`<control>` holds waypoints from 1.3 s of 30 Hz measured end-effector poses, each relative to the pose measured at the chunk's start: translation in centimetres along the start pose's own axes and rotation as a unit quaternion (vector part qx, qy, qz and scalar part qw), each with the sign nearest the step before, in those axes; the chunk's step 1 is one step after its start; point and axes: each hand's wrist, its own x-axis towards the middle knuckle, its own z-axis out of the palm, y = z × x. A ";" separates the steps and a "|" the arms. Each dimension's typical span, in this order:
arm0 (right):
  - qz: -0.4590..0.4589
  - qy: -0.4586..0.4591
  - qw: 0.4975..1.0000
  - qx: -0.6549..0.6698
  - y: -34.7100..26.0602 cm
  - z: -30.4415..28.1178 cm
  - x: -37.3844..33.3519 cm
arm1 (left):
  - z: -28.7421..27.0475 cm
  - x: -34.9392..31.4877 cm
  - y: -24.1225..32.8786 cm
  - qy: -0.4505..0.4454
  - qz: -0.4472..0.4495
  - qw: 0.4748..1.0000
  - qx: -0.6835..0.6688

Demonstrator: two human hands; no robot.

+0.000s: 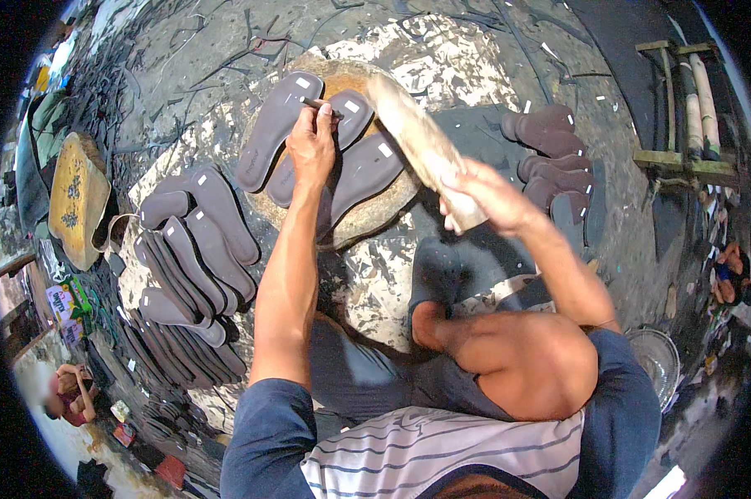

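Observation:
A round wooden block (396, 200) carries several dark brown shoe soles, each with a small white label; one sole (280, 125) lies at its left, another (367, 170) at its right. My left hand (311, 150) is closed on a short dark rod-like tool (313, 103), held against the middle sole (354, 116) near its label. The tool's working tip is hard to make out. In my right hand (492, 200) is a pale wooden club (417, 137), gripped at its lower end. Its far end is blurred and slants up beside the block.
Stacked soles (196, 258) lie left of the block, and more soles (550, 158) sit in piles to the right. A yellowish wooden block (78, 200) stands far left. Dark scraps litter the ground. A wooden frame (683, 108) is at far right; other people appear at both edges.

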 end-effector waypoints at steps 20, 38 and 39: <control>0.024 -0.016 0.993 -0.115 1.4 -0.7 9.2 | 0.5 0.5 0.0 0.105 -0.134 0.962 -0.211; -0.291 0.043 0.939 -0.180 -16.2 9.9 3.3 | -5.4 5.6 -4.8 0.093 0.110 0.984 0.109; -0.431 0.065 0.871 -0.228 -17.2 10.2 3.1 | -5.2 5.7 -4.5 0.082 0.116 0.981 0.129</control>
